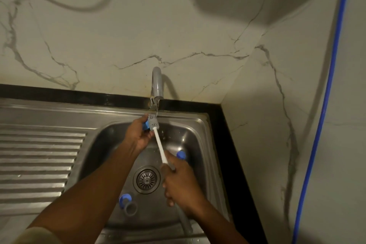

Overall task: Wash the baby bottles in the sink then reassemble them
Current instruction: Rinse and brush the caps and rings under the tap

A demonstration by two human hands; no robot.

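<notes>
left hand (138, 134): fingers curled round a small blue bottle part (146, 125), held high at the back of the basin. the fingers cover most of the part, so its shape cannot be made out.

right hand (183, 183): closed round the lower handle of a bottle brush (160, 147). the handle is a slim white rod slanting up and left. a duller grey length comes out below the hand towards the near rim. the grey bristle head is round and dense and lies against the blue bottle part, just right of the left fingertips. both forearms enter from the bottom edge, cut off by the frame, with a pale sleeve edge at lower left.

tap (157, 83): curved chrome spout directly above the bristle head, with a thin stream of water falling onto it.

sink (200, 125): brushed stainless steel, a rounded rectangular basin with droplets on the back wall. a round slotted strainer (147, 179) sits at its centre.

loose parts in the basin:
- a blue cap (181, 154) lies right of the brush handle, partly behind the right hand.
- a blue ring (124, 198) lies near the front left, touching a grey translucent cylinder (130, 209). whether the two are joined cannot be told.

ribbed steel drainboard (39, 164) to the left. the surface (227, 144) shows as a glossy black border round the sink.

wall (118, 35): pale marble-pattern panels with grey veins. a blue hose (326, 105) runs down the right side. a blurred cable (59, 3) loops at upper left.
</notes>
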